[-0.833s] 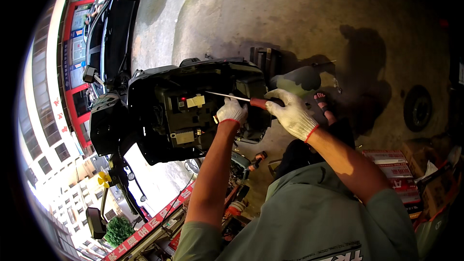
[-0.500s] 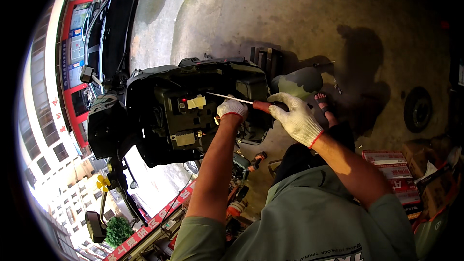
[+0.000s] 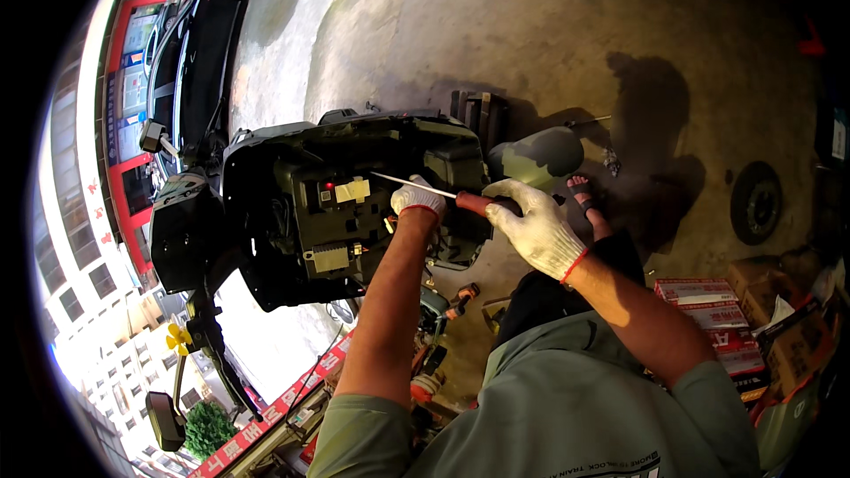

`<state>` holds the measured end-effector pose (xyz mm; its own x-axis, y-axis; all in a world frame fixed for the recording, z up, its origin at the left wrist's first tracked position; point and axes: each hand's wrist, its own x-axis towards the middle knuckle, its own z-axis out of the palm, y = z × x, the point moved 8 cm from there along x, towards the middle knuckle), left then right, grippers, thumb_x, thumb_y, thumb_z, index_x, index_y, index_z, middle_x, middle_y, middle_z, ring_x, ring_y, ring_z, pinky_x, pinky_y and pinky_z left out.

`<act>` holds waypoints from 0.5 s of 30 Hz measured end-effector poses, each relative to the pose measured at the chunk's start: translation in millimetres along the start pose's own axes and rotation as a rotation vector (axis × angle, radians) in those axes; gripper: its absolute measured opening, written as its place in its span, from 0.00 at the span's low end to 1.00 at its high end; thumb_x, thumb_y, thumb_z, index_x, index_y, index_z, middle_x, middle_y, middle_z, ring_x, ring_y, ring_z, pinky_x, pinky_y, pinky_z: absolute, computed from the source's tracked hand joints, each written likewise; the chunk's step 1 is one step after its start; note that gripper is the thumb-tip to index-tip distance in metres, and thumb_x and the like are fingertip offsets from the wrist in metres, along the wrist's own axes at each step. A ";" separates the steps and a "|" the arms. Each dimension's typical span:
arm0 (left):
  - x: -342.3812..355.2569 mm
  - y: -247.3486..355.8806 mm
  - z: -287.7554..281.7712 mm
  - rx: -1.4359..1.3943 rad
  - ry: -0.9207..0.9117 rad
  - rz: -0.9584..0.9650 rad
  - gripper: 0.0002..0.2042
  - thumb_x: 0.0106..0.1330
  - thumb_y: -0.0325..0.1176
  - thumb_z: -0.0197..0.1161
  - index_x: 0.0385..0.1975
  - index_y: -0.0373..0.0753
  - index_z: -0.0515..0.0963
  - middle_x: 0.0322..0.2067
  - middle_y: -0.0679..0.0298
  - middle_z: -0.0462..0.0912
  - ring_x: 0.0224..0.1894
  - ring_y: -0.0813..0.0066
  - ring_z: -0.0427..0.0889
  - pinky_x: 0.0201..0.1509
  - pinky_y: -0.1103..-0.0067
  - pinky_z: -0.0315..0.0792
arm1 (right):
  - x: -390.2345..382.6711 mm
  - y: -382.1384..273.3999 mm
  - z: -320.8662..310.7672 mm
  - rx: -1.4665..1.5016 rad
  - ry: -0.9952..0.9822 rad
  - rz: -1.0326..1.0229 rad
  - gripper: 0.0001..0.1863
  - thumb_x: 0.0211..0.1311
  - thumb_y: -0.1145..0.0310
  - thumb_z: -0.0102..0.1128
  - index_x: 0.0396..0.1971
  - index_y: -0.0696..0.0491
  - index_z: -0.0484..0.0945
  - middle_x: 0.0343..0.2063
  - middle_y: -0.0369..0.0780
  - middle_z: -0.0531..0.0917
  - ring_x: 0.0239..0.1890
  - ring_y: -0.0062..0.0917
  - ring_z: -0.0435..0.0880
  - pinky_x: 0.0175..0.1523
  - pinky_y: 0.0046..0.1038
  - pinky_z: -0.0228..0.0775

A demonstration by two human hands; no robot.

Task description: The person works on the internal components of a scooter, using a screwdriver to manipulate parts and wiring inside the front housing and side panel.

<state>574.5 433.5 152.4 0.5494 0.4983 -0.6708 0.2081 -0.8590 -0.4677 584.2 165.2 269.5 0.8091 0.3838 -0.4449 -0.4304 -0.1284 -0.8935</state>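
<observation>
My right hand [image 3: 538, 232], in a white knitted glove with a red cuff, grips the red handle of a screwdriver [image 3: 475, 203]. The long metal shaft points left across the open body of a scooter [image 3: 354, 134], passing over my left hand [image 3: 418, 197]. That hand, gloved alike, is curled closed inside the dark body; whatever its fingers hold is hidden. Left of it, the black inner panel [image 3: 310, 223] carries a pale yellow label [image 3: 352, 191], a small red light [image 3: 329, 185] and a finned metal block [image 3: 329, 258].
A mirror [image 3: 166, 420] sticks out at the lower left. Below the body lies an orange-and-black power tool [image 3: 463, 299]. Red-and-white cartons [image 3: 708, 310] stand at the right, with a loose wheel [image 3: 757, 203] behind them. My sandalled foot [image 3: 581, 193] rests near a camouflage-patterned rounded part [image 3: 540, 156].
The whole view has shifted a little, so the surroundings sit slightly farther left. My right hand keeps the screwdriver in much the same position, and my left hand stays inside the scooter body.
</observation>
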 end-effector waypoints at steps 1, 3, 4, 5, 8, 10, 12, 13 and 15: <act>2.8 -1.1 1.3 -0.047 0.026 -0.011 0.32 0.57 0.50 0.67 0.53 0.30 0.71 0.50 0.46 0.83 0.52 0.56 0.85 0.51 0.68 0.80 | 1.8 5.5 0.0 0.034 0.012 -0.030 0.19 0.65 0.64 0.61 0.50 0.61 0.77 0.40 0.50 0.85 0.42 0.35 0.85 0.48 0.31 0.74; 0.0 0.9 -1.7 -0.040 0.039 0.007 0.31 0.57 0.49 0.67 0.52 0.30 0.71 0.48 0.46 0.83 0.51 0.56 0.85 0.51 0.67 0.80 | 0.8 3.6 -1.8 0.016 0.005 0.004 0.19 0.65 0.64 0.62 0.50 0.60 0.77 0.39 0.50 0.85 0.42 0.35 0.85 0.48 0.31 0.75; -1.4 1.7 -3.1 -0.036 0.045 0.017 0.31 0.57 0.49 0.67 0.52 0.30 0.72 0.47 0.46 0.84 0.50 0.55 0.85 0.51 0.67 0.80 | 0.4 3.6 -2.1 0.007 0.002 0.022 0.19 0.64 0.64 0.62 0.50 0.60 0.77 0.39 0.49 0.85 0.42 0.35 0.85 0.48 0.31 0.75; -3.5 0.9 -4.8 -0.021 0.080 0.051 0.29 0.61 0.49 0.63 0.52 0.30 0.71 0.45 0.45 0.84 0.48 0.54 0.86 0.49 0.66 0.80 | 0.1 2.6 -0.6 0.014 -0.002 -0.006 0.19 0.65 0.64 0.61 0.50 0.61 0.77 0.38 0.49 0.85 0.41 0.34 0.85 0.48 0.31 0.75; -5.4 -2.6 -3.8 -0.063 0.067 0.064 0.27 0.65 0.48 0.56 0.52 0.29 0.71 0.43 0.44 0.85 0.45 0.52 0.87 0.48 0.64 0.80 | 1.8 6.2 1.8 0.074 -0.033 0.005 0.20 0.62 0.67 0.64 0.51 0.58 0.76 0.42 0.49 0.83 0.45 0.37 0.84 0.50 0.32 0.74; -6.4 -1.2 0.6 -0.043 0.099 0.117 0.23 0.68 0.43 0.49 0.54 0.29 0.70 0.42 0.41 0.84 0.44 0.49 0.87 0.46 0.63 0.80 | -7.2 -13.9 -5.7 -0.144 0.016 -0.200 0.21 0.58 0.70 0.66 0.53 0.54 0.76 0.45 0.49 0.80 0.47 0.40 0.81 0.52 0.35 0.74; -8.3 -6.7 -0.5 -0.106 0.116 0.112 0.23 0.68 0.42 0.50 0.54 0.29 0.70 0.42 0.41 0.84 0.44 0.49 0.86 0.46 0.61 0.79 | -17.4 -24.9 -4.9 -0.317 0.036 -0.332 0.24 0.56 0.72 0.67 0.54 0.51 0.75 0.47 0.48 0.77 0.49 0.43 0.79 0.53 0.37 0.73; -9.8 -9.9 -0.4 -0.130 0.126 0.101 0.21 0.67 0.41 0.51 0.52 0.31 0.71 0.42 0.42 0.84 0.43 0.49 0.87 0.45 0.62 0.80 | -20.6 -22.8 -0.4 -0.381 0.030 -0.358 0.25 0.54 0.73 0.67 0.54 0.50 0.75 0.47 0.48 0.76 0.49 0.44 0.78 0.54 0.38 0.73; -18.6 -11.0 -10.5 -0.179 0.153 0.087 0.18 0.66 0.40 0.54 0.48 0.33 0.73 0.43 0.45 0.85 0.41 0.51 0.87 0.43 0.63 0.81 | -24.5 -19.4 8.2 -0.462 0.025 -0.361 0.24 0.55 0.74 0.66 0.54 0.49 0.76 0.47 0.48 0.76 0.49 0.45 0.78 0.53 0.40 0.72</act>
<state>570.6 432.5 176.0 0.6850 0.4100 -0.6023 0.2873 -0.9116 -0.2938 569.4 165.9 298.2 0.8839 0.4560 -0.1035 0.0887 -0.3807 -0.9204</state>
